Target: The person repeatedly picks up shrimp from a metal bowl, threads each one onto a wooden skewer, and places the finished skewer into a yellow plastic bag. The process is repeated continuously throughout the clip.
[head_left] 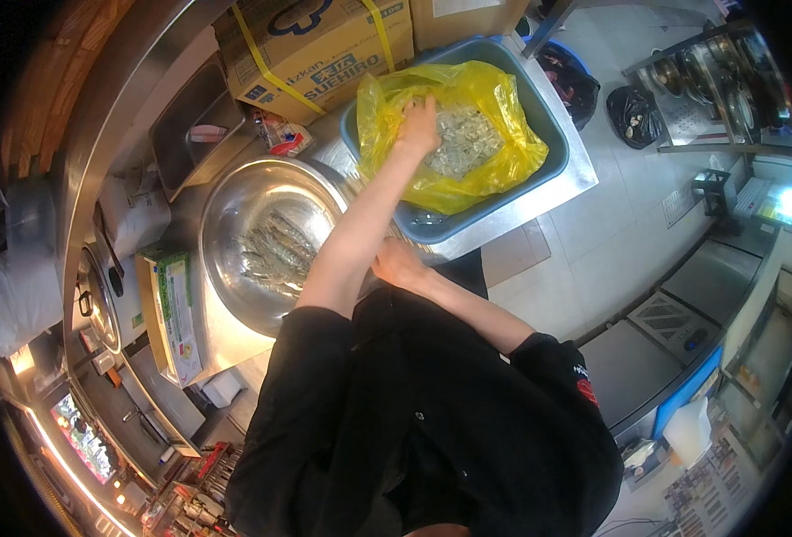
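My left hand (419, 127) reaches into a yellow plastic bag (514, 166), over the left side of a heap of pale translucent bits (468, 141) that look like shellfish shells. Its fingers are curled, and what they hold, if anything, cannot be made out. The bag lines a blue-grey plastic tub (554, 148). My right hand (397, 263) is low beside the right rim of a wide steel bowl (226, 210), partly behind my left forearm, which hides its fingers. Greyish whole shrimp (278, 251) lie in the bowl.
A cardboard carton (324, 54) with yellow straps stands behind the bowl and tub. A steel pan (195, 125) and a green-and-white box (177, 304) sit at the left. The steel table's edge (539, 210) runs below the tub. Black bags (636, 116) stand on the floor.
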Demonstrator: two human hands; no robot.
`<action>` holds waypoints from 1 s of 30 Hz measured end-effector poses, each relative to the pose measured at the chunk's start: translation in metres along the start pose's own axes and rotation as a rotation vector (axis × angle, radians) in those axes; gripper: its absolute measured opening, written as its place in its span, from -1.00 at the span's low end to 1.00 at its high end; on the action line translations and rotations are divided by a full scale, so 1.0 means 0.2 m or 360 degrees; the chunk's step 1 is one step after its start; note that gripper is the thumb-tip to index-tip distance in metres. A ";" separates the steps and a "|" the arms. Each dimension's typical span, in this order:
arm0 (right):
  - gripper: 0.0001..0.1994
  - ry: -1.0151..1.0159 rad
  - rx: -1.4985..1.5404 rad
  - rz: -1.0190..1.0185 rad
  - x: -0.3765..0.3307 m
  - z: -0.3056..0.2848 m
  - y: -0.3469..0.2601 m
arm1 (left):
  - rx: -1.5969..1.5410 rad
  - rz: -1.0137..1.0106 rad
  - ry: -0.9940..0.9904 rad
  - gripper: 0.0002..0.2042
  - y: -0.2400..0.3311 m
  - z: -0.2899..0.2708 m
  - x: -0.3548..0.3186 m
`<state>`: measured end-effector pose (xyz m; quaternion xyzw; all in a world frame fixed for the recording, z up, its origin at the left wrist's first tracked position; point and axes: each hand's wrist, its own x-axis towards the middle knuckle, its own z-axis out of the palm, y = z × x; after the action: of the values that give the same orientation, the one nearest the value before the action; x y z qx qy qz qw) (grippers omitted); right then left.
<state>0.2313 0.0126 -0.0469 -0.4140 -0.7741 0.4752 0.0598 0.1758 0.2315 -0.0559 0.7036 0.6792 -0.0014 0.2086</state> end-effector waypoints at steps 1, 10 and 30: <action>-0.78 0.0010 0.0017 0.0033 0.00 0.00 0.00 | 0.0036 0.0026 -0.0188 -0.49 -0.01 -0.03 0.02; -0.82 0.0039 0.0113 -0.0021 -0.02 0.02 0.10 | -0.0303 0.0019 -0.0208 -0.61 -0.03 0.02 -0.23; -0.78 -0.0045 0.0627 0.0507 -0.33 -0.38 -0.07 | -0.1626 -0.0237 0.0337 -0.68 0.17 -0.09 -0.39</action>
<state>0.3021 0.0156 0.0255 -0.5044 -0.5922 0.6261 0.0530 0.1971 0.1636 -0.0075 0.4584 0.6589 0.3861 0.4545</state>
